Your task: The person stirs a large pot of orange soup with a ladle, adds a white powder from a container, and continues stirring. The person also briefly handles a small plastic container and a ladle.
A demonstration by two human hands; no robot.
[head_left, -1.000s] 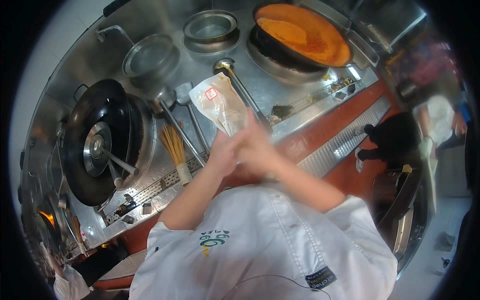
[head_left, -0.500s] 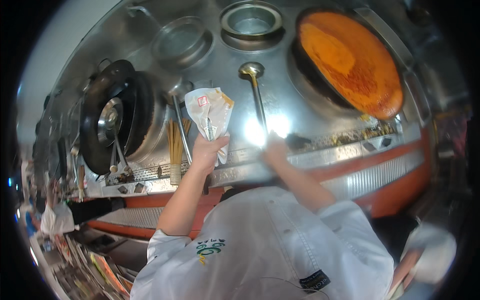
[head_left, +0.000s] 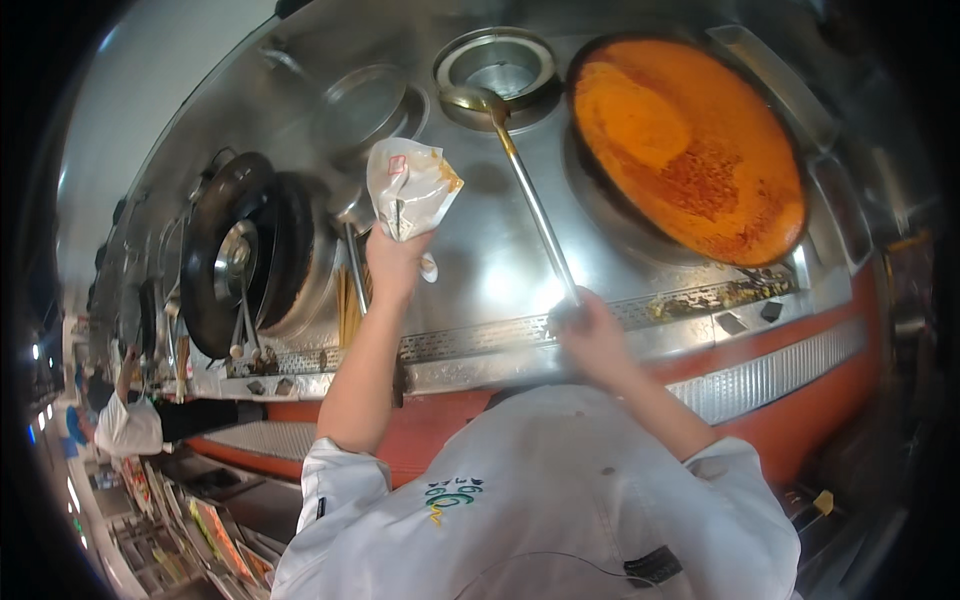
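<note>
My left hand [head_left: 395, 265] is closed around a whitish plastic pouch [head_left: 412, 185], creased and smeared orange-brown at one corner, held up above the steel counter. In my right hand [head_left: 590, 338] is the end of a long-handled ladle [head_left: 538, 215]. The ladle's bowl [head_left: 470, 99] is at the near rim of a round metal pot [head_left: 545, 75] at the back; whether they touch I cannot tell. To the right of the ladle stands a large wide pan [head_left: 572, 130] full of orange-red sauce [head_left: 690, 150].
At left, dark woks [head_left: 205, 285] hold another ladle [head_left: 236, 250]. A bamboo brush [head_left: 348, 305] stands behind my left forearm. A round metal vessel [head_left: 365, 105] sits at the back left. Food scraps [head_left: 715, 298] lie along the perforated drain strip [head_left: 480, 340]. Another person [head_left: 130, 425] is at far left.
The ladle's bowl has moved away from me and leftward, from the counter to the pot's rim. My right hand is now plainly on the handle's end. My left hand still holds the pouch.
</note>
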